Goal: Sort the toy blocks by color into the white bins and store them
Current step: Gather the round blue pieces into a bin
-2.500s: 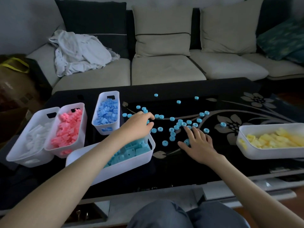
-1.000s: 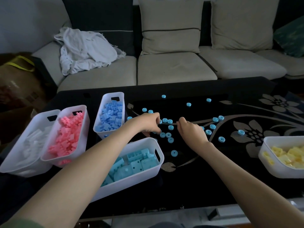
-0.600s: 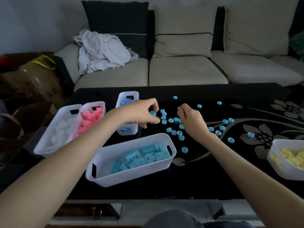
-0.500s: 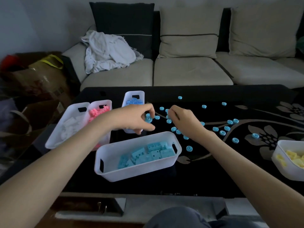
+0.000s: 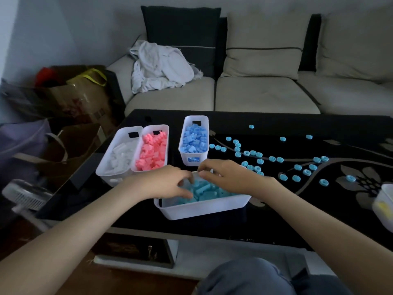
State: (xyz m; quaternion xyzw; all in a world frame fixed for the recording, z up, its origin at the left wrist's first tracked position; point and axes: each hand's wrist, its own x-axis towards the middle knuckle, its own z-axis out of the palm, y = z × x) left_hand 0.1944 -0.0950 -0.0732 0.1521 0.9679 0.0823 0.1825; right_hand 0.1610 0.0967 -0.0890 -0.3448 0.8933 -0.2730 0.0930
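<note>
A white bin (image 5: 204, 209) of teal blocks (image 5: 205, 191) stands at the table's near edge. Both my hands hang over it. My left hand (image 5: 168, 184) has loosely curled, spread fingers just above the blocks, and I see nothing held in it. The fingers of my right hand (image 5: 229, 177) are curled, thumb and forefinger pinched together over the bin's far rim, around teal rings mostly hidden in the palm. Several loose teal rings (image 5: 257, 155) lie scattered on the black table (image 5: 276, 220) to the right.
Behind the near bin stand a bin of blue blocks (image 5: 193, 161), a bin of pink blocks (image 5: 156, 127) and a bin of white blocks (image 5: 119, 141). A bin of yellow blocks (image 5: 382, 201) sits at the right edge. Sofa behind; fan (image 5: 27, 196) and bags on the left.
Both hands have come back from the scattered rings to above the near teal bin. The camera view has swung left and down.
</note>
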